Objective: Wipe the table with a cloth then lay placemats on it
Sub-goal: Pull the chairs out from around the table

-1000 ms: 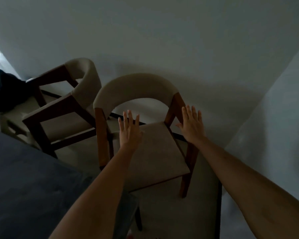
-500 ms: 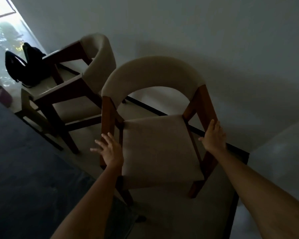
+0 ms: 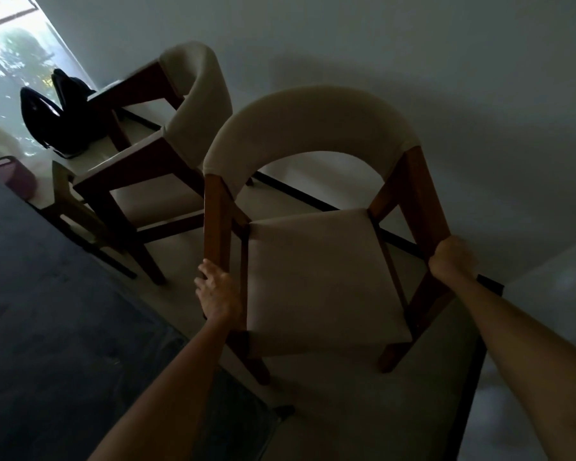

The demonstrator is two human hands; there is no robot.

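A wooden chair (image 3: 316, 277) with a cream seat and curved cream backrest stands in front of me. My left hand (image 3: 217, 294) touches the lower end of its left wooden arm, fingers curled around the post. My right hand (image 3: 451, 259) is closed around the end of its right wooden arm. The dark table (image 3: 47, 327) fills the lower left, its edge beside the chair. No cloth or placemat is in sight.
A second chair of the same kind (image 3: 167, 154) stands to the left by the wall. A black backpack (image 3: 59, 121) sits on the floor near a bright window. A purple container (image 3: 10, 174) is at the table's far end. White wall behind.
Both hands have dropped from hovering over the seat to the chair's arms and closed on them. The view has shifted, so the chair appears nearer and larger.
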